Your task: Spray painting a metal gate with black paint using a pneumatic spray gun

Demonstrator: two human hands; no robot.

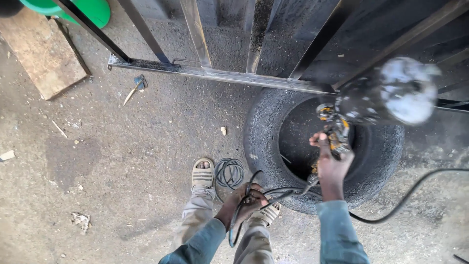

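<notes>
Hands: two, both in grey-blue sleeves.
Right hand [331, 164]: raised over the tyre, fingers wrapped tight round the handle of a spray gun [337, 132].
Spray gun: one, yellow-and-black body, paint-spattered cup [391, 93] on top (blurred, contents not visible); held above the tyre's opening, just below the lower rail of the frame.
Left hand [246, 200]: low, between the knees, fingers closed round a loop of black hose [273, 191].
Hose: one, runs from the left hand up to the gun's base; a second dark line [410, 193] curves away to the right across the ground.
Tyre [264, 142]: one, lying flat on the ground, worn and grey; hollow middle dark, nothing made out inside.
Wire coil [229, 172]: one, small, on the ground just beside the right-hand sandal.
Sandals: two, pale [202, 173], one touching the tyre's edge.
Metal frame [220, 74]: one, dark bars rising from a horizontal rail.
Wooden board [41, 51]: one, upper left.
Green tub [93, 10]: one, at the top edge (only the rim in view, contents hidden).
</notes>
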